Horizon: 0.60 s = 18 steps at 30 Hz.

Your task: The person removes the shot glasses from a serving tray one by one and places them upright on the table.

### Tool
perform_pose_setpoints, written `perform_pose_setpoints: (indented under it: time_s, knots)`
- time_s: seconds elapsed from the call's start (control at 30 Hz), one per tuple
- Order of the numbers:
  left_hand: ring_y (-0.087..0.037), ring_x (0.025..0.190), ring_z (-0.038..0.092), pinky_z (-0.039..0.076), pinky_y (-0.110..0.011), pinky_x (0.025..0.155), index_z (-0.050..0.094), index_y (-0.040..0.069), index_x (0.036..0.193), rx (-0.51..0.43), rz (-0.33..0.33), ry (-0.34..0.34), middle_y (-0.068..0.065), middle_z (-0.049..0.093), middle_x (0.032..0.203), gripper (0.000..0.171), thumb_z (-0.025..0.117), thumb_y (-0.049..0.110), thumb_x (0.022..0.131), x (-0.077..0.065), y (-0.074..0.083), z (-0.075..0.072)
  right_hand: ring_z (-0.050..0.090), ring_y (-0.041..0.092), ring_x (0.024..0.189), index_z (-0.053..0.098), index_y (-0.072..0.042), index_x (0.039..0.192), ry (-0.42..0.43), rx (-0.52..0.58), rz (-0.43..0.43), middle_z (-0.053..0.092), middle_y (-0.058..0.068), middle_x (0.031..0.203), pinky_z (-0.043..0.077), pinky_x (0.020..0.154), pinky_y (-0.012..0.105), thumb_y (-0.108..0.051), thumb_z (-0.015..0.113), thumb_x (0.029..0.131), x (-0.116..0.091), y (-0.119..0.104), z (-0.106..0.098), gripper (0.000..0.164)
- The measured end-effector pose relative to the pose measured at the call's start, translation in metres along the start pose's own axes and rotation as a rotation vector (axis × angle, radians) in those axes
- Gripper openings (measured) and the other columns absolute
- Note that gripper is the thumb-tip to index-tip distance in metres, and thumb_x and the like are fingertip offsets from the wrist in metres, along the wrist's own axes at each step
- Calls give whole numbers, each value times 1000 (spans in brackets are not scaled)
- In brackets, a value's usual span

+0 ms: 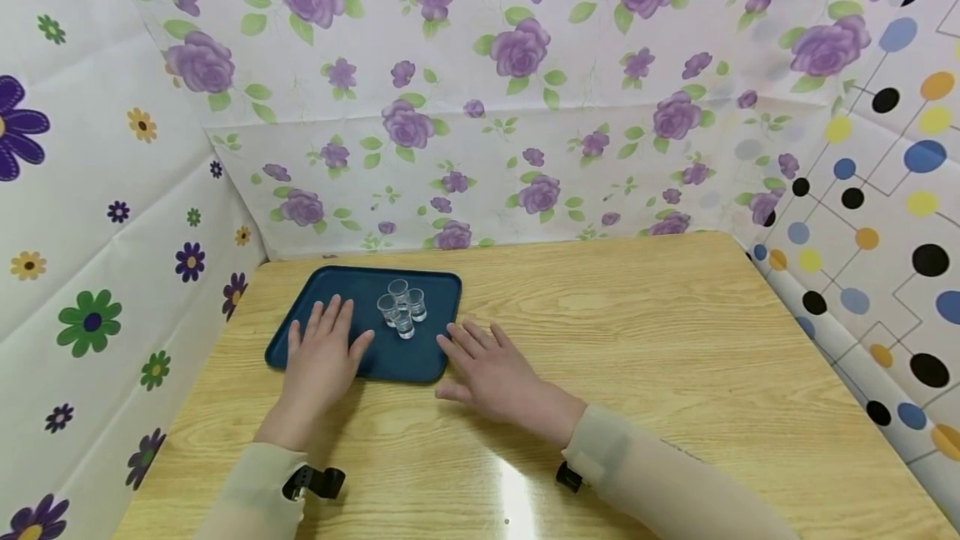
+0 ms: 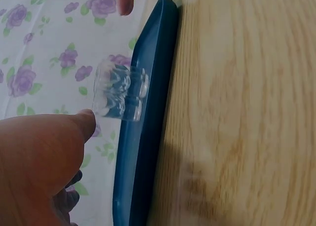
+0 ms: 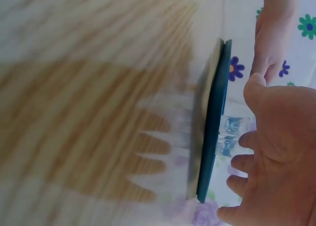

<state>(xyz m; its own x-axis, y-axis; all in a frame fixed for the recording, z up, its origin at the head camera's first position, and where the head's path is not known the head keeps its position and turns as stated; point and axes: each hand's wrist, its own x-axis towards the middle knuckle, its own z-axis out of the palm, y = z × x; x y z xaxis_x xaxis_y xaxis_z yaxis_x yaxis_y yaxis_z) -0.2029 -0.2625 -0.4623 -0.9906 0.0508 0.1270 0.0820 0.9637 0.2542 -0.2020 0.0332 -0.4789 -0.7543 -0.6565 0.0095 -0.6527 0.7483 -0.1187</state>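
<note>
A dark blue tray (image 1: pixel 363 286) lies on the wooden table, toward its left back. Several small clear shot glasses (image 1: pixel 405 324) stand upright in a tight cluster on the tray. My left hand (image 1: pixel 322 361), fingers straight and spread, hovers over the left front part of the tray. Beyond the tray's right front corner my right hand (image 1: pixel 491 369) is held palm down above the table, fingers extended. Neither hand holds anything. In the left wrist view the glasses (image 2: pixel 118 93) show past my thumb; in the right wrist view they (image 3: pixel 229 134) are partly behind my fingers.
The wood-grain table (image 1: pixel 675 340) stretches to the right of the tray. A purple rose-patterned sheet (image 1: pixel 517 165) hangs behind it. Flower-patterned (image 1: pixel 112 257) and dotted (image 1: pixel 885 215) sheets flank the left and right sides. Black straps (image 1: pixel 322 482) sit at the wrists.
</note>
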Motion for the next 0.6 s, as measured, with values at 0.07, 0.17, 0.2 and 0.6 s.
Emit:
perform_pose_setpoints:
  time_s: [0.07,0.17,0.2,0.6]
  knots:
    - [-52,166,13,4,-78,128,34,-1,172,-6,-12,-1,-29,24,178,72,55,42,118,1,-5,1,23,32,168,33,-18,176,-10,9,-7,28,7,182,23,133,62,-67,46,112,1,-1,2,81]
    - [-52,165,13,6,-79,127,34,-1,172,-11,-29,-7,-29,25,177,73,56,43,117,3,-12,2,23,31,168,33,-18,176,-31,27,-18,27,7,182,23,133,61,-67,45,112,1,-2,3,81]
    - [-53,165,14,6,-80,127,34,-1,172,-12,-35,-11,-29,25,177,73,56,43,117,4,-15,3,23,31,168,33,-19,176,-40,34,-21,26,6,182,23,133,61,-67,45,113,1,-3,4,81]
    - [-58,162,13,7,-83,124,32,-6,170,-23,-87,-50,-35,23,175,74,52,42,118,16,-46,0,22,26,168,31,-23,177,-109,41,-66,27,2,182,24,133,58,-68,43,112,1,-13,5,80]
